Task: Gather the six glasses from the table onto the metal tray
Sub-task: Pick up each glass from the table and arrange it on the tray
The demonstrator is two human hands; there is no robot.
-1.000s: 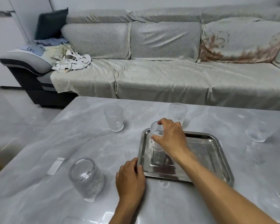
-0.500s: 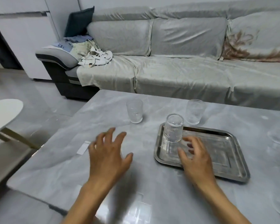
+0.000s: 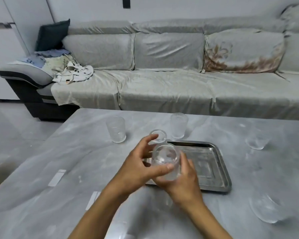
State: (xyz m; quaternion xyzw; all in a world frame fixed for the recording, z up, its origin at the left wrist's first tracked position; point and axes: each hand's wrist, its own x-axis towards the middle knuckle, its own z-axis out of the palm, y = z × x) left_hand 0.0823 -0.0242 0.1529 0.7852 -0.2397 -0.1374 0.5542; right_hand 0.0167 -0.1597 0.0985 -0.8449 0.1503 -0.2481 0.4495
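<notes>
A metal tray (image 3: 212, 163) lies in the middle of the grey marble table (image 3: 79, 152). One ribbed glass (image 3: 158, 136) stands upside down in the tray's far left corner. Both my left hand (image 3: 136, 168) and my right hand (image 3: 181, 180) hold a second clear glass (image 3: 165, 161) over the tray's left edge, just in front of the first. Two upright glasses stand beyond the tray, one at far left (image 3: 116, 129) and one behind it (image 3: 179, 125). Another glass (image 3: 255, 141) sits at the right, and one (image 3: 267, 210) near the front right, both blurred.
A grey covered sofa (image 3: 162, 87) runs along the table's far side, with crumpled clothes (image 3: 72, 74) on its left end. Two white strips (image 3: 57, 177) lie on the table at the left. Tiled floor (image 3: 16, 135) lies past the table's left edge.
My left hand picked up the glass from the table's front left and brought it to the tray. My right hand joined it on that glass. The view tilted up.
</notes>
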